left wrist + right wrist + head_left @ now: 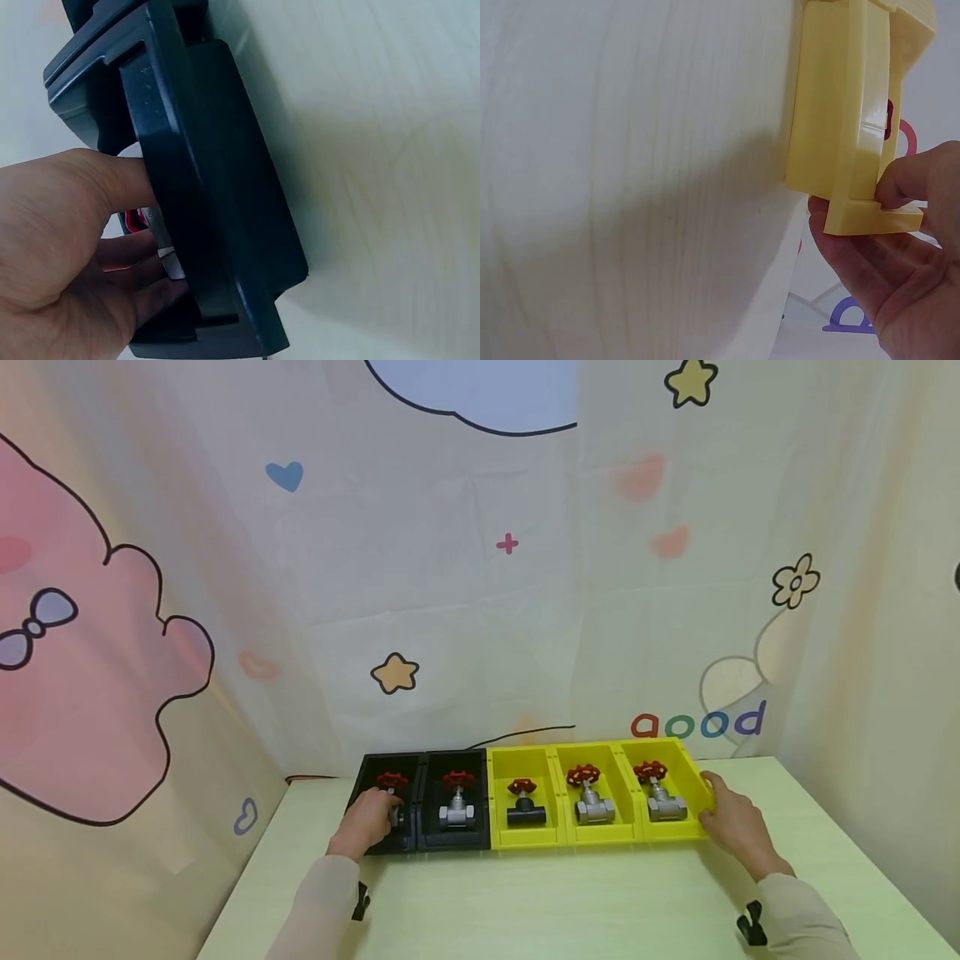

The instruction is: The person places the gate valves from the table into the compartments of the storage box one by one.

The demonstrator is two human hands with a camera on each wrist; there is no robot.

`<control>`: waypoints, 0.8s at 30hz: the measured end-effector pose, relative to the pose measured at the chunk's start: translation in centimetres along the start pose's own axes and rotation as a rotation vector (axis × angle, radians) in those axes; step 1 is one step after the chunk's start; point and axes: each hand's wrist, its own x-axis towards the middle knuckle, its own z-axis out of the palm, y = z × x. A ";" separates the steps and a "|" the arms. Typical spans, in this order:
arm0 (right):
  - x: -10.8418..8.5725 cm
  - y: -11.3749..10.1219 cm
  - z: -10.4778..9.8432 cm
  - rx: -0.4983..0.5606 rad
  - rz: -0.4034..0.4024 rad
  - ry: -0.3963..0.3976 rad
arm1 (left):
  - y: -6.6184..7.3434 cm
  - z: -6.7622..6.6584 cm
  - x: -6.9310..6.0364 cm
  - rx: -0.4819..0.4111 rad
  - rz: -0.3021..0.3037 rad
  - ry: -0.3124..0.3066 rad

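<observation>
My left hand [366, 822] reaches into the leftmost black bin [225, 172], fingers curled around a metal valve with a red handwheel [392, 780]. The bin's front wall partly hides the fingertips and valve body [171, 264] in the left wrist view. At the other end of the row, my right hand [738, 827] pinches the side wall of the rightmost yellow bin [874, 221], thumb inside and fingers outside. A silver valve with a red handwheel [666, 806] lies in that bin.
Between the hands stand another black bin [453, 842] with a silver valve [456, 814], and two yellow bins, one with a dark valve [526, 812], one with a silver valve [594, 808]. The bins sit in one row on a pale table [525, 902], before a printed curtain [450, 568].
</observation>
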 end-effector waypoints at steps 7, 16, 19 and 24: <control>-0.1 0.0 -0.1 0.004 -0.005 -0.005 | -0.1 0.3 0.2 0.006 -0.020 -0.008; -0.1 -0.1 -0.4 0.001 -0.005 -0.004 | -0.2 0.7 0.6 0.002 -0.024 -0.007; -0.2 -0.1 -0.3 0.002 -0.007 -0.003 | -0.3 0.9 0.6 0.006 -0.036 -0.017; -0.2 0.0 -0.3 0.005 -0.006 -0.003 | 0.1 0.6 0.3 0.003 -0.059 -0.037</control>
